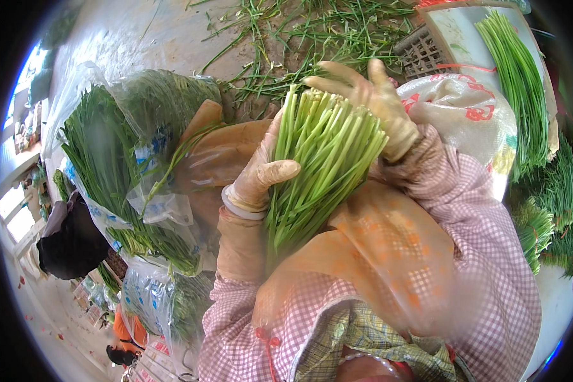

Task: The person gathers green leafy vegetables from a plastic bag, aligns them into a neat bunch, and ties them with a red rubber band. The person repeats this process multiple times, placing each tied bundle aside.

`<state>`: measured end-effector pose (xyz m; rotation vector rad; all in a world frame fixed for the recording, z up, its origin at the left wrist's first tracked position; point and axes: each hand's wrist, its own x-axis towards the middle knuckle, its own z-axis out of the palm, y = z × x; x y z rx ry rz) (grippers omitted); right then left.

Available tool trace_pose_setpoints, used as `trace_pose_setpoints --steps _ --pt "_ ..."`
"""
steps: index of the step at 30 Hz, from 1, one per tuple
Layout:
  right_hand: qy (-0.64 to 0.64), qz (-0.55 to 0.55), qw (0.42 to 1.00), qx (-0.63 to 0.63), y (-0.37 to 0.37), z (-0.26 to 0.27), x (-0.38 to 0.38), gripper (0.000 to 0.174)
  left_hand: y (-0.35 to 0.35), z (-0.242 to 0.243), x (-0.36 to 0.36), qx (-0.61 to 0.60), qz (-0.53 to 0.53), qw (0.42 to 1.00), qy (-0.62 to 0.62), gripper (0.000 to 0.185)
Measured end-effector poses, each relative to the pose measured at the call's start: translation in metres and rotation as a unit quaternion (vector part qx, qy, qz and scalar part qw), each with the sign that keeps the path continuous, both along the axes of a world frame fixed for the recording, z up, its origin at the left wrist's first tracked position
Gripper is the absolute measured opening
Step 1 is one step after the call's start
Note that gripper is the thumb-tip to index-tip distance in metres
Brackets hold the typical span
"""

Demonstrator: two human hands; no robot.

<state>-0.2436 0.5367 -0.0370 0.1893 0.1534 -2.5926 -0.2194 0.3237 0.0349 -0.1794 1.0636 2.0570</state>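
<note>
My left hand, in a pale glove with a white ring at its wrist, holds a thick bundle of long green stalks, which look like garlic chives. The thumb lies over the near side of the bundle. The pale cut ends point up and away from me; the leaves run down towards my apron. My right hand, gloved too, is behind the cut ends at their right, with its fingers spread. Whether its palm touches the stalks is hidden. An orange-patterned apron covers my lap.
Plastic bags of greens lie at the left. Loose trimmings litter the floor ahead. At the right are a white woven sack, a dark plastic crate, a board with chives and tied bundles. A person in orange is at the lower left.
</note>
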Motion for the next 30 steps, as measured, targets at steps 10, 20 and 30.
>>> trace_pose_setpoints --steps 10,20,30 --pt "0.068 -0.093 0.966 0.233 -0.011 0.032 0.065 0.078 0.0 0.001 -0.012 -0.152 -0.032 0.975 0.158 0.102" --pt "-0.018 -0.091 0.969 0.227 -0.031 0.02 0.04 0.044 -0.014 -0.001 -0.019 -0.06 -0.005 0.997 0.041 0.059" --pt "0.288 -0.206 0.612 0.707 -0.008 0.061 0.023 0.053 -0.015 -0.008 -0.007 -0.037 0.092 0.995 0.001 0.056"
